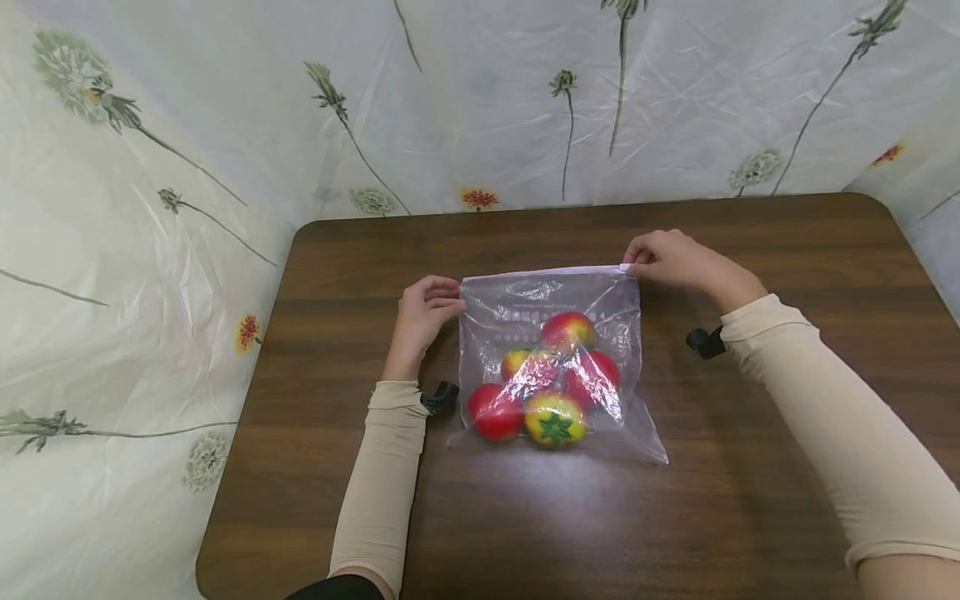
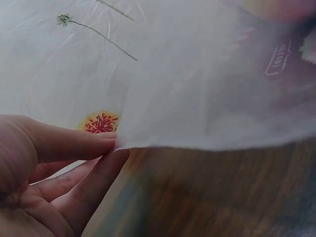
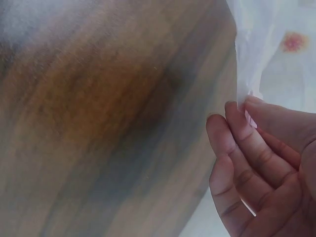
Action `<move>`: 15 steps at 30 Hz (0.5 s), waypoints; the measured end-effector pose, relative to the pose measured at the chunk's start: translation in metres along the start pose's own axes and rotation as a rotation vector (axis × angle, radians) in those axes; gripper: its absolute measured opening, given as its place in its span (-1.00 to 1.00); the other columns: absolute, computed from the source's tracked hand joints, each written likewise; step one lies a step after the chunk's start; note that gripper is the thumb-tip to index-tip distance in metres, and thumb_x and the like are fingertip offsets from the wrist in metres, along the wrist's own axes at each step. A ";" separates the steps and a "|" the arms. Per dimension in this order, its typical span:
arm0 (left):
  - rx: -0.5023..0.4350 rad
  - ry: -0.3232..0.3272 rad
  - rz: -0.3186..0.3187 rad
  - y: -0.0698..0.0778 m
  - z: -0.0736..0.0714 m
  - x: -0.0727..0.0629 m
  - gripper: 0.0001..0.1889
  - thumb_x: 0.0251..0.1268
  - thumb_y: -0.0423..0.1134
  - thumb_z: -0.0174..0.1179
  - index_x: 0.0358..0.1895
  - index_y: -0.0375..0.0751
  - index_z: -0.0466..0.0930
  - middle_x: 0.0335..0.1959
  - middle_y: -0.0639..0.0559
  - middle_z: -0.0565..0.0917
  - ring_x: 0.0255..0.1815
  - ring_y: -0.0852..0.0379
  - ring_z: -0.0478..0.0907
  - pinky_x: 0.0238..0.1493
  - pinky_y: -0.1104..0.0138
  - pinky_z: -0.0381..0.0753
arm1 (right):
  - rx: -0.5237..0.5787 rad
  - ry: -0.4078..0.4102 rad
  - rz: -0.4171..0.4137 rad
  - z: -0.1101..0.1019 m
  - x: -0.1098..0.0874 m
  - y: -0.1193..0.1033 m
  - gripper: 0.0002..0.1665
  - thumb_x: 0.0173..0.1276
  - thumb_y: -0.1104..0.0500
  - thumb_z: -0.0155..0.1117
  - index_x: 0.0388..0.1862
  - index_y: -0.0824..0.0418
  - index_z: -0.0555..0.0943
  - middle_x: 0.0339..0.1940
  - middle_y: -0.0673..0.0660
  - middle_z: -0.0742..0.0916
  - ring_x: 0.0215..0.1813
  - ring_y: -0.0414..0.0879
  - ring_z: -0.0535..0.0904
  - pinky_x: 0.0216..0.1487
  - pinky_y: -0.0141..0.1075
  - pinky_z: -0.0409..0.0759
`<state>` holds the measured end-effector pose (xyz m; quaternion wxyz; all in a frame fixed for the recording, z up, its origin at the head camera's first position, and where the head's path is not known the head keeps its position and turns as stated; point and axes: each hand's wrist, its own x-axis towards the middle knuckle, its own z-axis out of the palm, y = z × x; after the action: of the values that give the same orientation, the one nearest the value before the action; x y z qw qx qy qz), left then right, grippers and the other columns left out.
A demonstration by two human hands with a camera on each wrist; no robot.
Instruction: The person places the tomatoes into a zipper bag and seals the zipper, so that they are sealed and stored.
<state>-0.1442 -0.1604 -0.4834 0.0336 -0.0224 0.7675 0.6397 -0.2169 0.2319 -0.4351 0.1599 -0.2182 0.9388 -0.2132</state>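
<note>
A clear plastic zip bag is spread between my two hands, its pale zip edge on the far side. Inside are several round red and yellow fruits; one shows a green star-shaped top like a tomato's. My left hand pinches the bag's upper left corner between thumb and forefinger, as the left wrist view shows with the hand. At the upper right corner, my right hand pinches the zip end, where a small white tab shows. A pinkish bit peeks out beside the thumb of that hand.
A dark brown wooden table with rounded corners lies under the bag. Flower-patterned sheeting hangs behind it and along the left side. Small black wrist cameras sit at both cuffs.
</note>
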 end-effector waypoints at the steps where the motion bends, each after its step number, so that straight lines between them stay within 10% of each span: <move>1: 0.004 0.000 -0.001 -0.001 0.000 0.000 -0.63 0.22 -0.56 0.37 0.10 -0.49 0.62 0.08 -0.40 0.72 0.05 -0.25 0.74 -0.10 0.51 0.69 | 0.001 0.003 0.001 0.002 0.000 0.001 -0.85 0.44 0.24 0.31 -0.14 0.33 0.70 -0.28 0.23 0.78 -0.24 -0.01 0.63 -0.21 -0.18 0.56; 15: 0.116 0.030 0.025 -0.006 0.004 0.001 -0.77 0.29 -0.35 0.39 -0.05 -0.37 0.68 -0.04 -0.29 0.78 -0.04 -0.04 0.77 -0.14 0.48 0.67 | 0.040 0.093 0.043 0.020 -0.026 0.008 -0.53 0.54 0.07 0.24 0.24 0.36 0.56 0.04 0.39 0.75 0.08 0.24 0.68 0.14 0.20 0.60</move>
<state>-0.1451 -0.1576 -0.4904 0.0156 -0.0203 0.8039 0.5942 -0.1895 0.2445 -0.4512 0.1249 -0.1846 0.9452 -0.2385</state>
